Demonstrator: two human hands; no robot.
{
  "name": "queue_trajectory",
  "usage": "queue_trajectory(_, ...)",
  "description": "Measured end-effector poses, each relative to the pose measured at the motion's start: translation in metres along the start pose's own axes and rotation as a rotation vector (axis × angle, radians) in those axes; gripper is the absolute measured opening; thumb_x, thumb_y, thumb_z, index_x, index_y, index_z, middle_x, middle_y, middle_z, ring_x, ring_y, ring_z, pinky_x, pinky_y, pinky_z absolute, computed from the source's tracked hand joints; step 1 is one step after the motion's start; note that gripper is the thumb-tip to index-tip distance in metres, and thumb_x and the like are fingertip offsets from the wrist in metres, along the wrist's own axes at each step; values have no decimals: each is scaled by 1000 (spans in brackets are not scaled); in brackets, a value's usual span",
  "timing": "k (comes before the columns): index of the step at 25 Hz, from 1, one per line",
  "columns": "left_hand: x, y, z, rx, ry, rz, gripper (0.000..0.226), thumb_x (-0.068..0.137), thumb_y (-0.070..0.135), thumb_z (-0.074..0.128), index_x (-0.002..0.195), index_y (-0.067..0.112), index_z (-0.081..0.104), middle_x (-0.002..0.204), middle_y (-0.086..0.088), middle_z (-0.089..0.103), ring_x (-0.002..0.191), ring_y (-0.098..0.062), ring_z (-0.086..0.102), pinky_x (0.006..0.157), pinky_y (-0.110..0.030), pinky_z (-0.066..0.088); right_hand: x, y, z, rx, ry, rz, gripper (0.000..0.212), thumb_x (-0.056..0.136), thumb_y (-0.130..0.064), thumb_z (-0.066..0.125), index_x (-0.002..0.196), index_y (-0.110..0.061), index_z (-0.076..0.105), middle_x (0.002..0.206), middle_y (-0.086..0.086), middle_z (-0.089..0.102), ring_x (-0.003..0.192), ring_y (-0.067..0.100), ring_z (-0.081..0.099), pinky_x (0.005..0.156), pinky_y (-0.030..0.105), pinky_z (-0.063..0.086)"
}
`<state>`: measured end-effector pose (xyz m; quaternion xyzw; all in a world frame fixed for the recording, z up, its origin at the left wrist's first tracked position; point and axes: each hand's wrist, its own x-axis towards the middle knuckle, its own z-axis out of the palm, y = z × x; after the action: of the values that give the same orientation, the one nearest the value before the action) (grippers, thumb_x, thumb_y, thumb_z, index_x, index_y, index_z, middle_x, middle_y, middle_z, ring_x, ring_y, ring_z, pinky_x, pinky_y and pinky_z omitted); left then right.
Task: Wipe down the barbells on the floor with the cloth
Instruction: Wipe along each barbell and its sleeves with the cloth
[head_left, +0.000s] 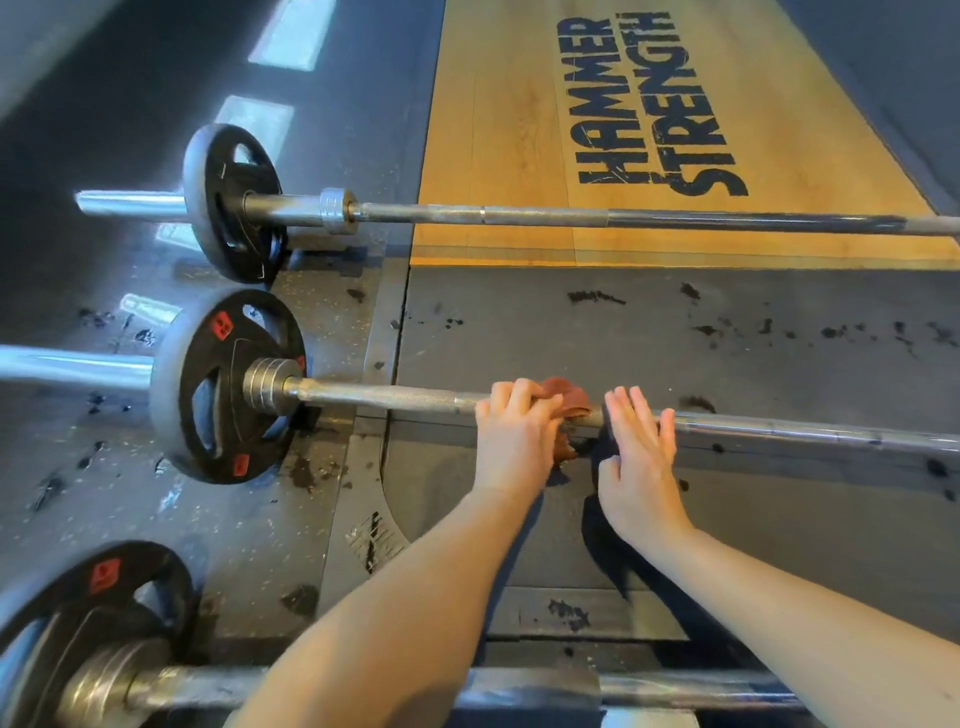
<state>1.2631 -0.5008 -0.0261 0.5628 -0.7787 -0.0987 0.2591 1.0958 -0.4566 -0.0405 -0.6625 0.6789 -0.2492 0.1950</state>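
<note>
The cloth (571, 401) wraps the middle barbell (374, 397) on the floor (727, 519). The left hand (514, 436) curls its fingers round cloth and bar, likely to rub all sides. The right hand (639, 462) lies flat beside it, fingers straight, probably steadying. The far barbell (519, 214) and near barbell (675, 688) wait.

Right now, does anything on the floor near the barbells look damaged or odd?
Yes: dark blotches are scattered over the grey floor mat, mostly beyond the middle barbell; stains or wear, I cannot tell.
</note>
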Motion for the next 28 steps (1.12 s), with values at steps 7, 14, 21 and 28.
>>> queue_trajectory(7, -36, -167, -100, 137, 195, -345, 22, 95, 19, 66, 114, 15, 75, 117, -6, 57, 110, -31, 46, 96, -51, 45, -2, 0, 4, -50, 0, -32, 65, 95, 7, 51, 157, -8, 35, 168, 3, 21, 157, 9, -1, 127, 48, -8)
queue_trajectory(14, -33, -102, -51, -67, 281, -506, 23, 99, 17, 63, 120, 17, 73, 124, -8, 45, 112, -13, 33, 103, -27, 36, 0, 1, -1, -11, -5, 0, 66, 95, 8, 49, 157, -8, 34, 167, 2, 24, 157, 9, 3, 127, 48, -6)
queue_trajectory(21, -10, 31, 24, -167, 72, -317, 29, 98, 21, 64, 126, 22, 70, 133, -6, 50, 124, -25, 41, 110, -37, 45, -1, -2, -17, 181, -72, 181, 73, 98, 11, 38, 161, -23, 26, 168, -12, 14, 155, 11, -13, 126, 37, 5)
queue_trajectory(28, -3, -17, 6, 47, -21, 175, 28, 84, 12, 78, 112, 14, 76, 113, -11, 62, 101, -33, 53, 86, -46, 55, -5, 9, -24, 258, -76, 174, 70, 99, 7, 41, 161, -25, 29, 166, -15, 23, 157, 13, 3, 125, 29, 12)
